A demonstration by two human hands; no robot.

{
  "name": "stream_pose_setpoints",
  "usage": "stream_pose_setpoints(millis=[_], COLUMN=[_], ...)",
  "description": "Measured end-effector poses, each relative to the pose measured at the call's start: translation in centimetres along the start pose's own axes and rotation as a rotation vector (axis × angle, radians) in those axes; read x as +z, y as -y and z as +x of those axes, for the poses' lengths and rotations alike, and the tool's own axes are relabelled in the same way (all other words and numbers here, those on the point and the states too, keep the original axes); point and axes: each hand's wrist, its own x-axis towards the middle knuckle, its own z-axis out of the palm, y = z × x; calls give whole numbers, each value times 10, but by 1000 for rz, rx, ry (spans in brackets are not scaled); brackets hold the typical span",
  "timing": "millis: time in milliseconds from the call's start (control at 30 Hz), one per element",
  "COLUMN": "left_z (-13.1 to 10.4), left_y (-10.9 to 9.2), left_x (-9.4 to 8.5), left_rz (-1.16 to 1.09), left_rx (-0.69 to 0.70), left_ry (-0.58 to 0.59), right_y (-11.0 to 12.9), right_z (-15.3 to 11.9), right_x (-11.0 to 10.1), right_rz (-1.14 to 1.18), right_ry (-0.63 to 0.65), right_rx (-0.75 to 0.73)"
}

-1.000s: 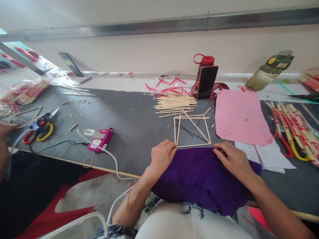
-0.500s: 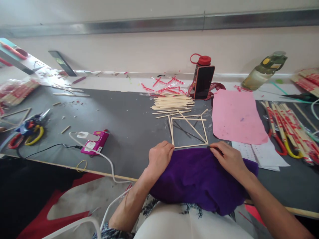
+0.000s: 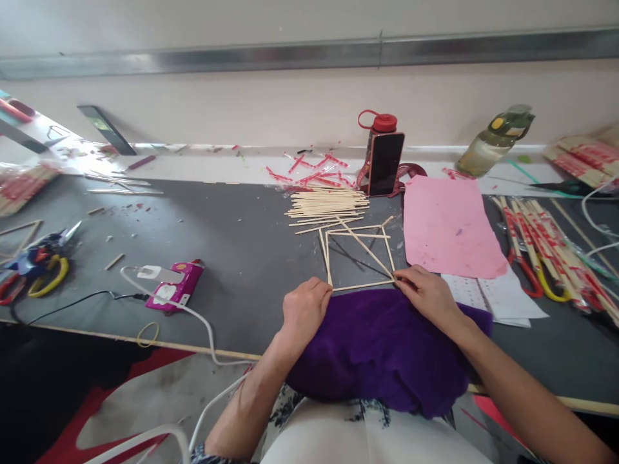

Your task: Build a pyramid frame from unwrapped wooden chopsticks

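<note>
A frame of pale wooden chopsticks (image 3: 363, 285) lies on the dark table, with one stick crossing it diagonally. My left hand (image 3: 304, 312) is closed in a pinch at its near left corner. At the near right corner, the thumb and fingers of my right hand (image 3: 426, 295) are pinched together on the frame. Purple cloth (image 3: 382, 348) is bunched beneath and between my hands, hanging over the table's near edge toward my lap. Behind the frame is a pile of loose chopsticks (image 3: 329, 203).
A pink sheet (image 3: 449, 225) and printed papers (image 3: 507, 303) lie right of the frame. Further right are wrapped chopsticks (image 3: 556, 251) and scissors (image 3: 527, 274). A phone (image 3: 385, 164) leans on a red-capped bottle (image 3: 384, 121). Left are a purple box (image 3: 176, 287) with a white cable and more scissors (image 3: 51, 277).
The view has shifted, so most things appear further left. My right fingertips have moved from the cloth's edge beside the frame onto its near right corner. My left hand stays at the left corner.
</note>
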Motion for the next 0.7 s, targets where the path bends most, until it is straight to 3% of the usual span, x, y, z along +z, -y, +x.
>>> stream_pose_setpoints(millis=[700], left_z=[8], left_y=[0], left_x=[-5], left_rz=[33], left_rx=[-45], left_ry=[27], right_y=[-2], right_z=[9], right_x=[6], right_rz=[32], right_ry=[7], right_rx=[10])
